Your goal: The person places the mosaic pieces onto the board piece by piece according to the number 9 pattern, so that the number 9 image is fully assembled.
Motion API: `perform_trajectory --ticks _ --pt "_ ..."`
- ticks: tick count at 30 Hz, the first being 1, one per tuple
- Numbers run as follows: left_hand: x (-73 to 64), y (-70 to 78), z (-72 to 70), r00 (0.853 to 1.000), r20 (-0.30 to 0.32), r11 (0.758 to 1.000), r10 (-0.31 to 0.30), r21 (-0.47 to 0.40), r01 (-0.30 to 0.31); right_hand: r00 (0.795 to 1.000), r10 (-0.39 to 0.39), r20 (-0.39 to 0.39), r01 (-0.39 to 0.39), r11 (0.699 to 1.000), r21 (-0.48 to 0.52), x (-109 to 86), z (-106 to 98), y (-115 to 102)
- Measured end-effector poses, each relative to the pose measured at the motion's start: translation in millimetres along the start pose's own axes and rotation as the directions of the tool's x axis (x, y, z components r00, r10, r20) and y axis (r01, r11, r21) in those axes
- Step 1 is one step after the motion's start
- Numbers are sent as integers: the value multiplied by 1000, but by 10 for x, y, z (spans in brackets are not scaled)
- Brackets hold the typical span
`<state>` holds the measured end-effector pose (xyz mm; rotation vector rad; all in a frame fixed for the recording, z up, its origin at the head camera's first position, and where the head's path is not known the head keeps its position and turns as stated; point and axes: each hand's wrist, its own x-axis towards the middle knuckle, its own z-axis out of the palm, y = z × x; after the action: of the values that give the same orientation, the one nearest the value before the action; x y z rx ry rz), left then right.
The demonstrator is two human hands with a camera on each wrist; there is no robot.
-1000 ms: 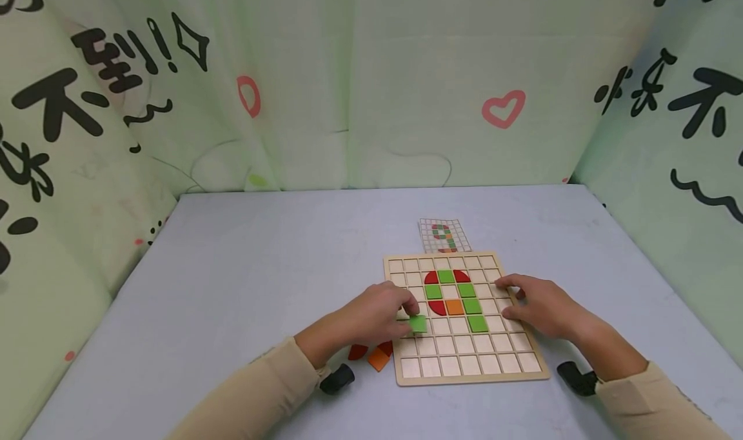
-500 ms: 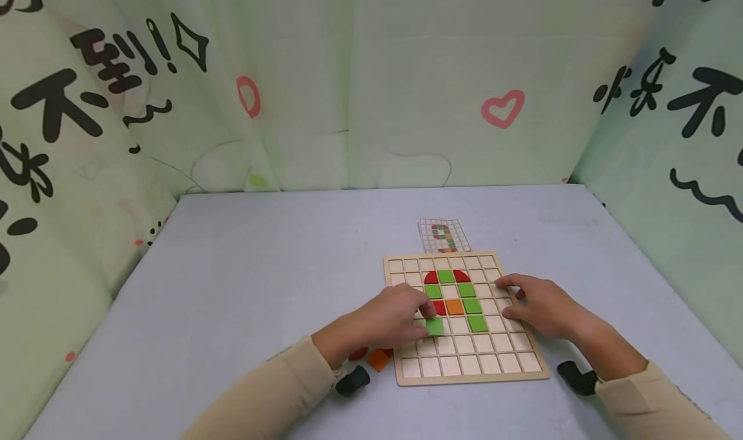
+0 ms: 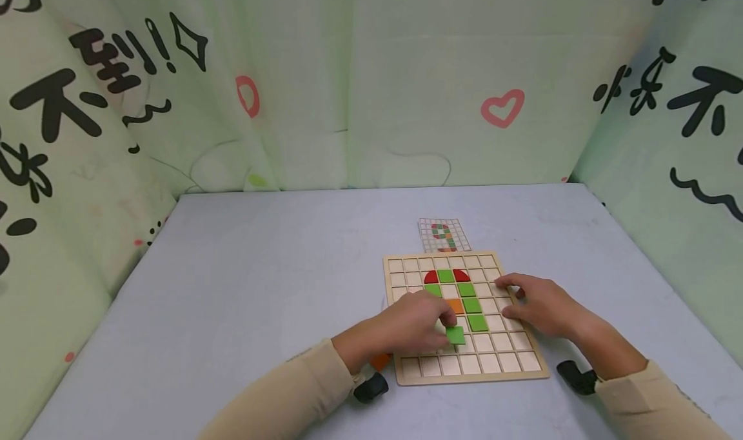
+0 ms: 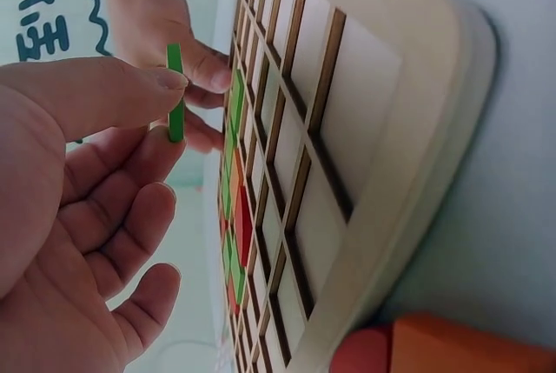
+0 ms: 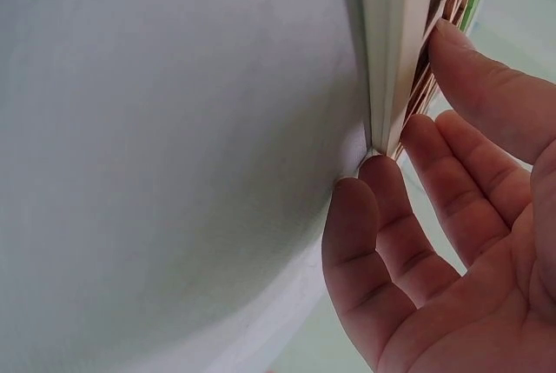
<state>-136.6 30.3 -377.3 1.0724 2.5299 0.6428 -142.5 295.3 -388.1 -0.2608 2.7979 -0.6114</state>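
My left hand pinches a square green tile between thumb and index finger, held above the wooden grid board. In the left wrist view the tile is edge-on, apart from the board. My right hand rests on the board's right edge. The right wrist view has its thumb on the grid and other fingertips against the board's side. Green, red and orange tiles sit in several cells, including an orange tile; my left hand hides part of them.
A gridded card with a coloured pattern lies behind the board, partly under or behind its far edge. Loose orange pieces lie by the board's left side, half hidden by my left wrist. Printed curtains surround the white table.
My left hand has moved right and slightly nearer across the board, carrying the green tile from its left columns towards the middle. My right hand and the board have stayed in place.
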Motion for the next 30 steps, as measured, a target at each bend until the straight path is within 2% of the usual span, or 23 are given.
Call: perform_trajectory --ticks 5,13,19,30 --pt "13 42 13 1000 0 1000 4 20 -4 1000 -9 0 9 1000 0 2 -5 12" --pt "87 77 64 999 -17 997 48 56 -47 1000 -27 -4 27 1000 -8 5 -22 25" --pt "147 134 95 997 -11 994 74 84 -73 1000 -11 0 11 1000 5 6 -12 31" --pt "225 169 144 998 -5 995 70 75 -69 1000 -14 -4 14 1000 7 3 -13 27"
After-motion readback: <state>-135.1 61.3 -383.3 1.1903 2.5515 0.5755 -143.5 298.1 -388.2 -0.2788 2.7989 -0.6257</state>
